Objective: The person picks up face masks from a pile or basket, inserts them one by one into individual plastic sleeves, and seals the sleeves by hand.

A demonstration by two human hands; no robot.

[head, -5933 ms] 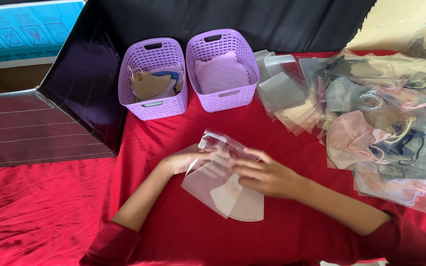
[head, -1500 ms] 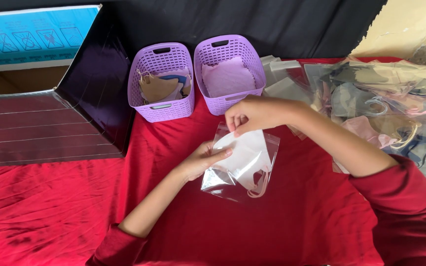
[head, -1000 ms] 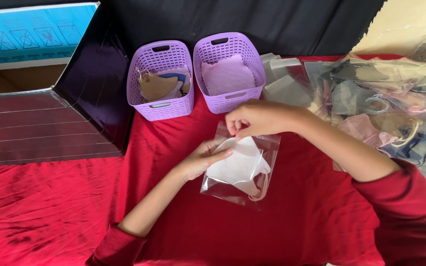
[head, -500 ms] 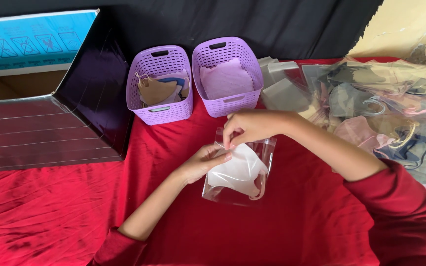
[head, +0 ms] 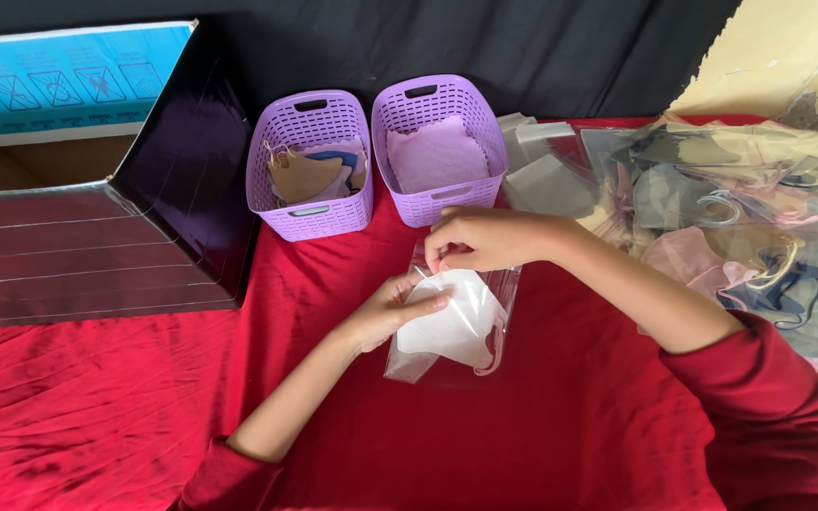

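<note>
You sit at a makeshift packing station: a tabletop (head: 560, 435) draped in red cloth, two purple baskets (head: 311, 166) for sorting, a heap of bagged masks (head: 740, 237) on your right, an open carton (head: 78, 189) on your left, and black cloth (head: 523, 47) hung behind.

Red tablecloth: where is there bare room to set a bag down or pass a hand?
Bare red tablecloth lies in front of the clear bag, and left of the left hand below the black box flap. It is crowded at right under the heap of bagged masks, and behind by two purple baskets.
</note>
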